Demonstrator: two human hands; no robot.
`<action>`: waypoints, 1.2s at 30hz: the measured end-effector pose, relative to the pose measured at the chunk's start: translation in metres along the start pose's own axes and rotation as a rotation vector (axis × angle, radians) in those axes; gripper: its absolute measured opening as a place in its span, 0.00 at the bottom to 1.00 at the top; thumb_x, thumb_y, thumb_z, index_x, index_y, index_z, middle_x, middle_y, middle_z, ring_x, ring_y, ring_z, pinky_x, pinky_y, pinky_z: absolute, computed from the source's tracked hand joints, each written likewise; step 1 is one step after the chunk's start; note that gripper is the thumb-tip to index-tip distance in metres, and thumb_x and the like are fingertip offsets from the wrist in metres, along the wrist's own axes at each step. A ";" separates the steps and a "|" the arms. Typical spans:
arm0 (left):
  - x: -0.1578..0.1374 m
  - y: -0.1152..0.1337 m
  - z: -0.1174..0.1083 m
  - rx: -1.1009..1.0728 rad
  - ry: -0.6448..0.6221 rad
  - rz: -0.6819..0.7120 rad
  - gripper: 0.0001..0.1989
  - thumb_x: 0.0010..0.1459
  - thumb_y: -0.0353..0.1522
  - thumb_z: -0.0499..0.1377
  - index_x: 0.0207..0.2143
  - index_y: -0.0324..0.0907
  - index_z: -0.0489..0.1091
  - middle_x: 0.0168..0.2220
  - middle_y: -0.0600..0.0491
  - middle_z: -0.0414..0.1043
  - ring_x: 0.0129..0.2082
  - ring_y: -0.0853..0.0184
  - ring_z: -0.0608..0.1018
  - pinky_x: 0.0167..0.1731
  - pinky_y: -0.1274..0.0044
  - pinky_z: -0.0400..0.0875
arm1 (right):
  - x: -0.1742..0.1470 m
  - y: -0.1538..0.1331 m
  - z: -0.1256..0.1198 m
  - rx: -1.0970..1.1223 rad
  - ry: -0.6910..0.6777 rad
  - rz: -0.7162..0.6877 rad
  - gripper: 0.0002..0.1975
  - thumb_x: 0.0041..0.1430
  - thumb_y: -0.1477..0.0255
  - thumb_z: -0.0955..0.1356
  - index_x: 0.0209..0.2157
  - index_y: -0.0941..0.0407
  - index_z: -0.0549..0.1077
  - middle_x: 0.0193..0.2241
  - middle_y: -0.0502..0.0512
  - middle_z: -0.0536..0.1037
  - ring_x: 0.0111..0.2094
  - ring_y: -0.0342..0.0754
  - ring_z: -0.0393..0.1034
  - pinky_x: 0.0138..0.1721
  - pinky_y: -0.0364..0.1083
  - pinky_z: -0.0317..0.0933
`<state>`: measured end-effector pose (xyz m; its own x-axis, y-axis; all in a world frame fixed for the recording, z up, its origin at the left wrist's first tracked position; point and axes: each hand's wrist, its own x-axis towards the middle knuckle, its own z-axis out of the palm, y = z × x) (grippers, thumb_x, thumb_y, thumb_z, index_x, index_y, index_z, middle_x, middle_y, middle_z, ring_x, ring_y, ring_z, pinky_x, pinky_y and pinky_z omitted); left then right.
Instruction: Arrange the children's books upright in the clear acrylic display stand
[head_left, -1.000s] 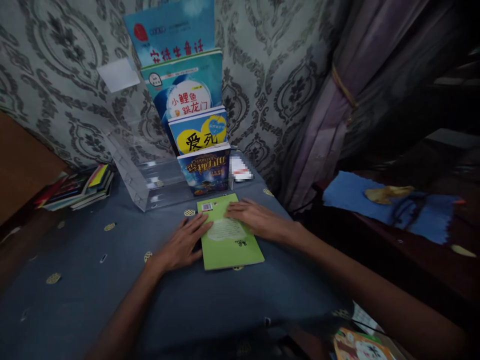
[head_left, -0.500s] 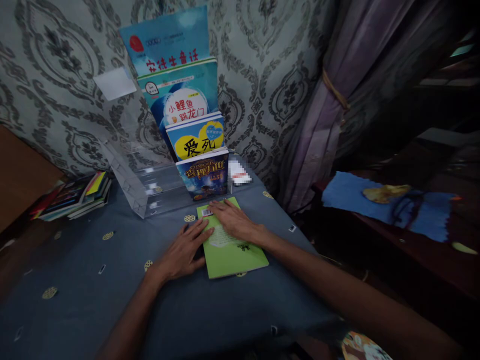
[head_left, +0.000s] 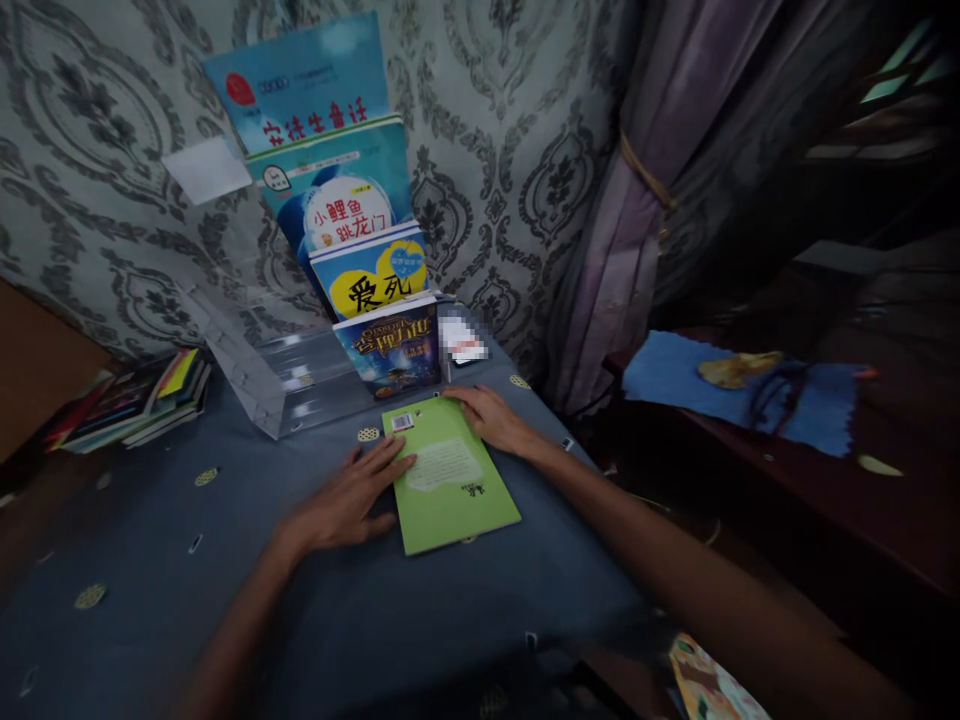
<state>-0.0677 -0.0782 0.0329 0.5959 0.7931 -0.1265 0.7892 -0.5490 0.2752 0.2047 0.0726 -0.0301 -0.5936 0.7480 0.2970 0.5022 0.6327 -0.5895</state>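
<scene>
A green book (head_left: 457, 515) lies flat on the table, with a barcode near its top and a pale text patch in the middle. My left hand (head_left: 341, 507) rests at the book's left edge, its fingers stretched out and their tips on the cover. At the upper right corner of the book is my right hand (head_left: 491, 418), fingers extended along the edge; the fingertips are partly hard to make out. Just beyond the book, a dark blue book (head_left: 394, 350) stands at the front of a clear acrylic rack (head_left: 259, 385).
Behind it, a blue-and-yellow book (head_left: 367, 275), a teal book (head_left: 337, 180) and a tall blue book (head_left: 300, 80) stand in tiers. A stack of books (head_left: 142, 400) lies at left. A phone-like object (head_left: 465, 342) sits right of the rack. Beyond the table's right edge lies a blue cloth (head_left: 667, 380).
My right hand has slid from the top of the green cover to its right corner, uncovering the barcode and text. My left hand stays at the left edge. The view has shifted slightly right.
</scene>
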 end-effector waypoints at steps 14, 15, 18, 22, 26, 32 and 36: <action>0.085 -0.006 0.005 0.060 0.280 -0.085 0.19 0.68 0.33 0.50 0.58 0.39 0.69 0.59 0.41 0.72 0.58 0.56 0.74 0.60 0.61 0.69 | 0.003 0.015 -0.002 0.352 0.109 0.017 0.21 0.68 0.73 0.59 0.57 0.53 0.74 0.55 0.57 0.79 0.57 0.52 0.73 0.61 0.59 0.63; 0.093 -0.003 0.006 0.084 0.291 -0.083 0.19 0.67 0.31 0.51 0.57 0.40 0.69 0.59 0.42 0.72 0.57 0.56 0.74 0.59 0.61 0.69 | 0.004 0.016 -0.002 0.372 0.117 0.022 0.20 0.68 0.73 0.59 0.57 0.53 0.74 0.55 0.57 0.79 0.56 0.52 0.73 0.61 0.58 0.64; 0.114 0.007 0.008 0.126 0.312 -0.068 0.19 0.67 0.29 0.49 0.57 0.39 0.69 0.56 0.41 0.73 0.56 0.56 0.75 0.58 0.61 0.69 | 0.006 0.019 -0.003 0.419 0.122 0.041 0.21 0.69 0.73 0.59 0.58 0.55 0.72 0.53 0.59 0.80 0.55 0.52 0.74 0.60 0.58 0.65; 0.133 0.017 0.012 0.130 0.316 -0.070 0.20 0.67 0.27 0.48 0.59 0.36 0.68 0.58 0.41 0.71 0.57 0.55 0.73 0.58 0.61 0.68 | 0.008 0.021 -0.003 0.430 0.133 0.052 0.21 0.68 0.74 0.59 0.58 0.55 0.72 0.52 0.59 0.81 0.55 0.53 0.75 0.60 0.59 0.64; 0.141 0.016 0.019 0.102 0.359 -0.092 0.23 0.67 0.26 0.47 0.61 0.38 0.66 0.60 0.41 0.69 0.59 0.56 0.71 0.59 0.59 0.66 | 0.008 0.021 -0.002 0.456 0.149 0.049 0.20 0.69 0.73 0.59 0.59 0.55 0.71 0.52 0.60 0.81 0.54 0.52 0.75 0.60 0.57 0.65; 0.141 0.010 0.025 0.057 0.399 -0.038 0.24 0.67 0.26 0.46 0.62 0.41 0.66 0.63 0.44 0.69 0.63 0.57 0.69 0.63 0.59 0.62 | 0.006 0.020 -0.004 0.487 0.149 0.072 0.21 0.70 0.72 0.59 0.60 0.55 0.69 0.53 0.60 0.80 0.55 0.51 0.75 0.59 0.56 0.66; 0.142 0.013 0.024 0.073 0.387 -0.021 0.25 0.66 0.25 0.46 0.62 0.40 0.67 0.62 0.43 0.70 0.63 0.57 0.69 0.64 0.58 0.60 | 0.006 0.018 -0.005 0.493 0.144 0.074 0.21 0.70 0.72 0.58 0.60 0.55 0.69 0.53 0.60 0.80 0.55 0.52 0.75 0.58 0.56 0.67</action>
<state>0.0306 0.0212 -0.0045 0.4905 0.8373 0.2415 0.8171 -0.5382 0.2066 0.2138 0.0897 -0.0352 -0.4577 0.8293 0.3206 0.1635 0.4329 -0.8865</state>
